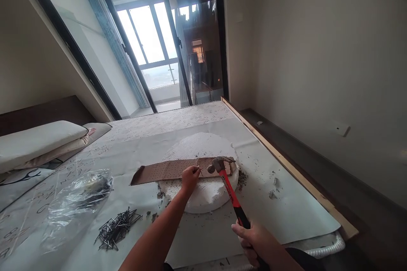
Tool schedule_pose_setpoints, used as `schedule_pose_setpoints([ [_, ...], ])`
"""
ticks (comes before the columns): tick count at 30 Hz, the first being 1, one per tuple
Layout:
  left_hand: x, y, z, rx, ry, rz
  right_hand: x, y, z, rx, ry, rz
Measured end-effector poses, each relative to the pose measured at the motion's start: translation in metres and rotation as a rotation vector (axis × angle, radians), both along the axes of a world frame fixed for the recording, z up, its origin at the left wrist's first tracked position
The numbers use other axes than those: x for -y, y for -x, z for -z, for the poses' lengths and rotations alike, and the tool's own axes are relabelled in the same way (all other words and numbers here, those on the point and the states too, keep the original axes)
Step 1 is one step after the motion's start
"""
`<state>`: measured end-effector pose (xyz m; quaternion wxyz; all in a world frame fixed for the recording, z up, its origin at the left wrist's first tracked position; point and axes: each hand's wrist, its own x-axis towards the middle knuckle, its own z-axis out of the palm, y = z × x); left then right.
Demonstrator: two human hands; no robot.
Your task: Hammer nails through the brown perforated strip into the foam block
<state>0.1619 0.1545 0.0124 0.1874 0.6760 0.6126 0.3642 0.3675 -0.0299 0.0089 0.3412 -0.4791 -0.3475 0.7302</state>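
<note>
Left of a white foam disc (206, 198) were seen a plastic bag (79, 192) and a heap of nails (117, 227); across the disc was laid a brown perforated strip (168, 170), a thin nail (200, 170) pinched over it by the left grip (190, 179); head above the disc's right side, a hammer (234, 200) was clasped in the right grip (253, 238).

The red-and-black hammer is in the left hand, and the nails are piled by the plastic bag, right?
Not quite: the head view shows the hammer in the right hand. The nails are indeed piled by the plastic bag.
</note>
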Motion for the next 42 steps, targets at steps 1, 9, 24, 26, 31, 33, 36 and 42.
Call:
schedule_pose_setpoints([
  [1,0.000,0.000,0.001,-0.016,-0.013,0.005,0.001,0.000,0.000,0.012,0.008,-0.011],
  [9,0.001,-0.002,0.009,-0.109,-0.078,0.052,0.005,0.000,0.000,0.030,-0.024,-0.059],
  [24,0.010,-0.002,0.027,0.070,-0.142,0.069,-0.024,-0.005,-0.035,0.343,-0.063,-0.086],
  [26,0.010,-0.001,0.028,0.078,-0.133,0.070,-0.033,-0.008,-0.061,0.359,-0.079,-0.119],
  [31,0.008,-0.001,0.032,0.057,-0.132,0.067,-0.048,0.000,-0.085,0.492,-0.074,-0.187],
  [33,0.008,0.000,0.034,0.043,-0.120,0.056,-0.049,0.006,-0.083,0.585,-0.011,-0.216],
  [36,0.009,0.000,0.036,0.034,-0.104,0.056,-0.049,0.010,-0.082,0.607,-0.026,-0.212],
  [42,0.009,0.001,0.035,-0.003,-0.095,0.055,-0.047,0.011,-0.071,0.603,-0.061,-0.209],
])
